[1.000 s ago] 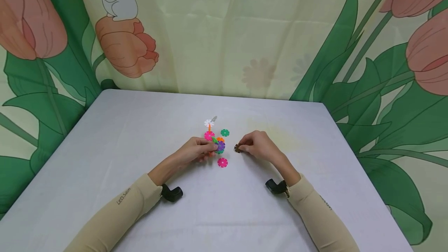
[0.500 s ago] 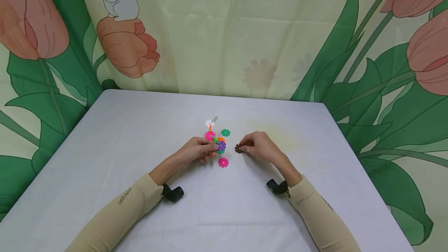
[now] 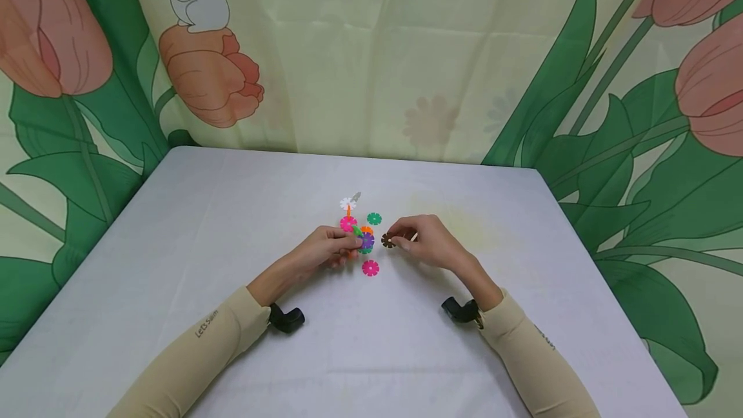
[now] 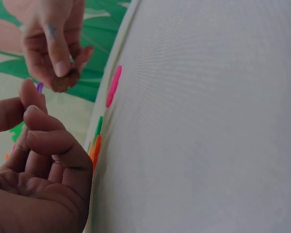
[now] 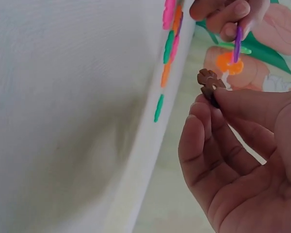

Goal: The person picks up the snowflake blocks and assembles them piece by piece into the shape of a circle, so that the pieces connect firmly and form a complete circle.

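Observation:
My left hand [image 3: 325,247] pinches a purple snowflake disc [image 3: 367,241] between thumb and fingers. In the right wrist view, a light green disc [image 5: 242,49] and an orange disc [image 5: 229,64] appear joined to the purple one. To the right, my right hand [image 3: 426,238] pinches a brown snowflake disc [image 3: 387,240] by its edge. A small gap separates the brown disc from the purple one. Behind the left fingers show a pink disc [image 3: 348,224] and a white disc [image 3: 347,203]; I cannot tell whether they join the held pieces.
On the white-covered table [image 3: 232,199], a pink disc [image 3: 370,268] lies nearer me and a green disc [image 3: 374,218] farther away. Other discs lie partly hidden near the left hand. A printed curtain [image 3: 371,57] hangs behind the table.
My right hand has shifted slightly left and up with the brown disc, bringing it closer to the purple one; more of its face shows. The left hand stays almost still.

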The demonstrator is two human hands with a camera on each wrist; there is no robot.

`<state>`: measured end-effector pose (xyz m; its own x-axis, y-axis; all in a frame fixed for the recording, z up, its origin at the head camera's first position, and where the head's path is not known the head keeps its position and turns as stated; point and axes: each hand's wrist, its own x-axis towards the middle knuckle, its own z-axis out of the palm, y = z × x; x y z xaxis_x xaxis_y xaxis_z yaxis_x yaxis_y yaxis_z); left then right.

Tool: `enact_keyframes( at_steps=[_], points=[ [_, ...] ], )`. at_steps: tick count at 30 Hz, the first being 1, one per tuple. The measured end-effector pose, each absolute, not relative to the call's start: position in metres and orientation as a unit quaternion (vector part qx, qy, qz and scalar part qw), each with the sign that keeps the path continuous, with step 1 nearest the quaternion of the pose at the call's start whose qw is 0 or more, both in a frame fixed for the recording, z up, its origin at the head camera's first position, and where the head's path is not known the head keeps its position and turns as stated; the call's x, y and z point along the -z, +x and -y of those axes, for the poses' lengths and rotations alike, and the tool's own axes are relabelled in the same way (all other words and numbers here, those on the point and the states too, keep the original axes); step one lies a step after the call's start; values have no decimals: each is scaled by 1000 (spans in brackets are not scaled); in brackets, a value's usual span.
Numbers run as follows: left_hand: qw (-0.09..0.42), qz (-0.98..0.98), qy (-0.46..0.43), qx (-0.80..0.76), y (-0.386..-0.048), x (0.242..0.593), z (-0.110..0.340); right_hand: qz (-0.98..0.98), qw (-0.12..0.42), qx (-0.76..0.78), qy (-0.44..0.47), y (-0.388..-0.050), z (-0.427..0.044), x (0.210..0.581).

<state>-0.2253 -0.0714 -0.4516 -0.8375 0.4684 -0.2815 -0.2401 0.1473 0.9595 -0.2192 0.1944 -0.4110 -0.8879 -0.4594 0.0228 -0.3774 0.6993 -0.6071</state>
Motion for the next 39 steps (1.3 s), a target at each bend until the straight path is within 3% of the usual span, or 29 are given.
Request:
enact_keyframes(
  at_steps=[16,39],
  points=[
    [283,-704,84,-646,-226,453,72,-897,70,346,-266,-208,-183,402],
    [276,-701,79,-653,-226,452,72,-804,150,559,-136,-214,-185,416]
  ],
)
